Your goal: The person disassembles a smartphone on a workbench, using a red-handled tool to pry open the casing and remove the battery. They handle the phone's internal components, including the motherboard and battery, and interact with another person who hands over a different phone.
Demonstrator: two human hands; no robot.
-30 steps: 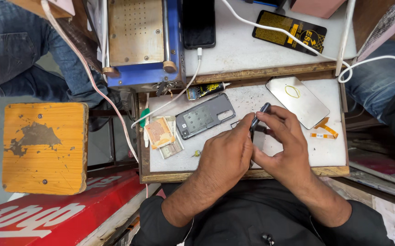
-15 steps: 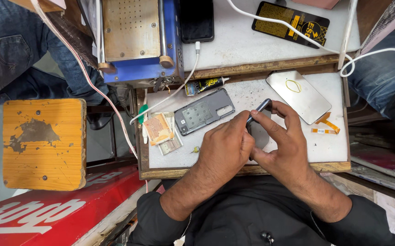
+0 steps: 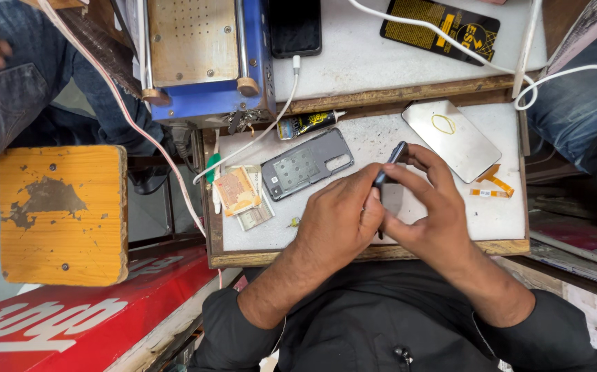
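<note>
Both my hands meet over the white worktop. My left hand and my right hand together grip a dark phone, held on edge and tilted above the board. A grey phone frame lies flat just left of my hands. A silvery back cover with a yellow rubber band on it lies to the upper right. An orange flex strip rests beside my right hand.
Folded banknotes lie at the board's left. A glue tube and white cable sit near the far edge. Behind stand a blue machine, a black phone and a black-yellow packet. A worn yellow stool stands left. Another person's denim leg is upper left.
My hands have stayed over the board, turning the dark phone slightly between them. The view has shifted a little. Nothing else on the board moved.
</note>
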